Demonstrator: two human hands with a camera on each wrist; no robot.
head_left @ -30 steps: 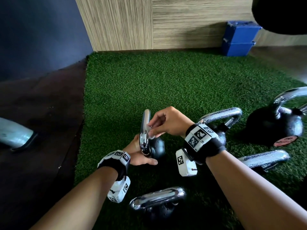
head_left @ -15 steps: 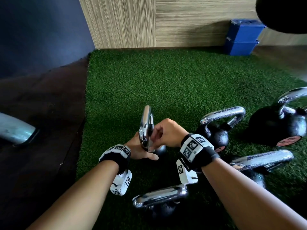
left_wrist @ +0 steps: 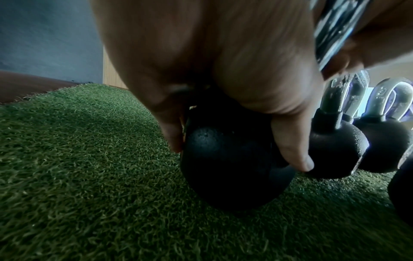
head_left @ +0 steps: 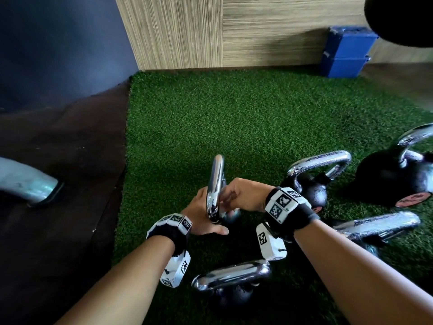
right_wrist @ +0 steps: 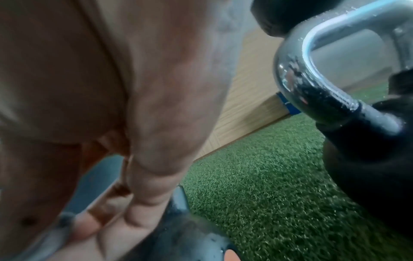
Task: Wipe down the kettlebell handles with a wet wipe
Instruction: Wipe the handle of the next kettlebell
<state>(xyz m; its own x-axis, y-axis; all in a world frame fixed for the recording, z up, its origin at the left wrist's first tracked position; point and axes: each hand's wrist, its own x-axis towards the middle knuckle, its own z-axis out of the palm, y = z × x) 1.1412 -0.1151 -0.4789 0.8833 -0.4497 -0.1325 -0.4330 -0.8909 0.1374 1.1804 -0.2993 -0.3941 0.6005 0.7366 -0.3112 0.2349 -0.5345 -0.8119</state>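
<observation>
On the green turf stands a small black kettlebell [head_left: 233, 215] with a chrome handle [head_left: 215, 181] seen edge-on. My left hand [head_left: 203, 216] grips it low, thumb and a finger straddling the black ball [left_wrist: 228, 167]. From the right, my right hand [head_left: 236, 195] curls round the lower part of the handle. A pale wet wipe [head_left: 225, 198] barely shows under its fingers, pressed on the chrome. In the right wrist view the palm hides the wipe.
Several more chrome-handled kettlebells stand close: one by my right wrist [head_left: 314, 184], a big one at far right [head_left: 389, 181], one lying at lower right [head_left: 375, 226], one near me [head_left: 232, 275]. Blue boxes [head_left: 346, 55] sit by the wooden wall. A metal pipe [head_left: 25, 184] rises from the dark floor on the left.
My right hand has slid down the chrome handle from near its middle to its lower part. The left hand keeps its hold on the ball.
</observation>
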